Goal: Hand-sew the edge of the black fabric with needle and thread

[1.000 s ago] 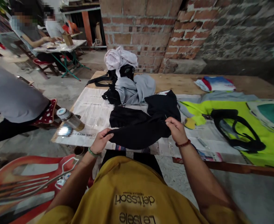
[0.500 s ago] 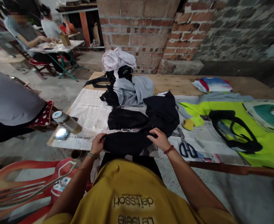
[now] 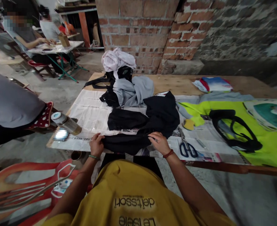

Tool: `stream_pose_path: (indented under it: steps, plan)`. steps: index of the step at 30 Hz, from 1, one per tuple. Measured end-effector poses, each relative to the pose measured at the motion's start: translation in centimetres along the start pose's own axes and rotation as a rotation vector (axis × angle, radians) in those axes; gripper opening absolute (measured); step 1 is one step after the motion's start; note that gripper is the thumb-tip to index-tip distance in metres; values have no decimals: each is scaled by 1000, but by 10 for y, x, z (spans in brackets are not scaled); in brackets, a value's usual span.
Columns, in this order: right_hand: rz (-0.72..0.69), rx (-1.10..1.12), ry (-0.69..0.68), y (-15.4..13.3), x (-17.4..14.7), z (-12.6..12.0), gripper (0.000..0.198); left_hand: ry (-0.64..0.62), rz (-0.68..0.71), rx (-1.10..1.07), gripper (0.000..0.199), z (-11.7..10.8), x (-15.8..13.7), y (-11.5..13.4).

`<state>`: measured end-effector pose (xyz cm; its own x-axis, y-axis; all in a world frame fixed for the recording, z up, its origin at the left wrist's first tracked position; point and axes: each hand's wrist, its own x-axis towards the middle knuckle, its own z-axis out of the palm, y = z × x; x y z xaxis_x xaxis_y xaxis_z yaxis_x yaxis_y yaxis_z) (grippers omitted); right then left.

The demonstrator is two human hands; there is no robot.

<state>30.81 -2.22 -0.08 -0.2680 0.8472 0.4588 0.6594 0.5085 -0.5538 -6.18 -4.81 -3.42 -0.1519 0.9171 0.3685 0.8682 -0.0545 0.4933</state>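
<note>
A black garment (image 3: 162, 110) lies folded on the newspaper-covered table, and one long part of it stretches along the front edge. My left hand (image 3: 96, 145) is closed on the left end of that black cloth. At its right end, my right hand (image 3: 159, 142) pinches the upper edge between thumb and fingers. The cloth hangs fairly taut between both hands, its lower edge sagging toward my lap. Just right of my right hand lie dark-handled scissors (image 3: 187, 149) and a small yellow piece (image 3: 188, 124), perhaps a sponge.
Left on the table stand a clear bottle (image 3: 67, 123) and a blurred object. Behind are grey cloth (image 3: 133, 91) and a pink-white bundle (image 3: 118, 59). Rightward lie a yellow-green garment (image 3: 270, 147), black straps (image 3: 235, 131) and an iron (image 3: 274, 113). A red chair (image 3: 30, 169) stands left; people sit beyond.
Both hands have shifted slightly, and the held black strip looks narrower, its top edge drawn straighter. The whole view has moved a little; the other things lie as before.
</note>
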Motion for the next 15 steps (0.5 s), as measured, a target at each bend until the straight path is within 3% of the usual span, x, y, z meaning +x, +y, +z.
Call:
stream_pose_path:
  steps: [3, 7, 11, 15]
  plan:
    - [-18, -6, -4, -4, 2, -5, 14, 69, 26, 68, 38, -14, -4, 17]
    - [-71, -35, -21, -13, 5, -9, 14, 71, 223, -79, 31, -26, -2, 71]
    - [-96, -68, -17, -20, 5, -12, 13, -59, 459, -174, 20, -13, -1, 123]
    - [-124, -86, -7, -22, 2, -16, 14, -151, 571, -155, 25, 7, 7, 149]
